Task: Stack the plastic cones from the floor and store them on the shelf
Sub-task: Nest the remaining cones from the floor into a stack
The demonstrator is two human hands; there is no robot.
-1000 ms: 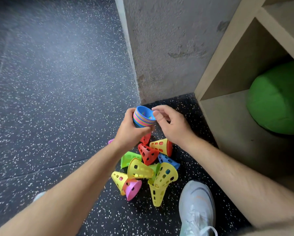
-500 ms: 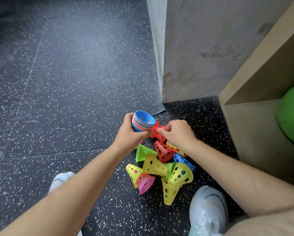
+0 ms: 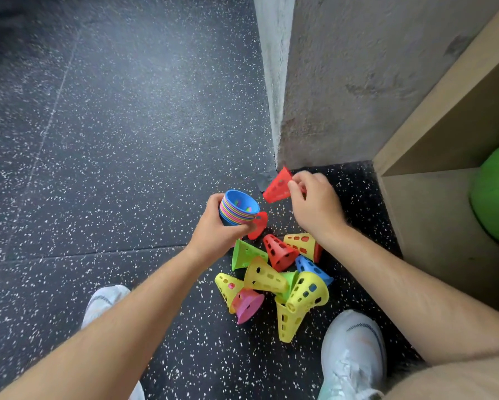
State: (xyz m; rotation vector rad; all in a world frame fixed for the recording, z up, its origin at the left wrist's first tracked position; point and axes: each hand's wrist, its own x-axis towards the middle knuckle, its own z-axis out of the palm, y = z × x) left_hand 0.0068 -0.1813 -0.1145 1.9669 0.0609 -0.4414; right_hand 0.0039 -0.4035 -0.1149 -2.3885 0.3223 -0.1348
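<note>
Cone (image 3: 277, 186), red, tip toward wall (image 3: 358, 67)

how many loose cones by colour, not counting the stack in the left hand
red cones: 3, one in the right hand, maybe a fourth nested in a yellow
yellow cones: 5
green cones: 2
blue cones: 1
pink cones: 1
total: 12, stack left out

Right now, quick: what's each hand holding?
The left hand grips the nested cone stack.
The right hand pinches a single red cone.
</note>
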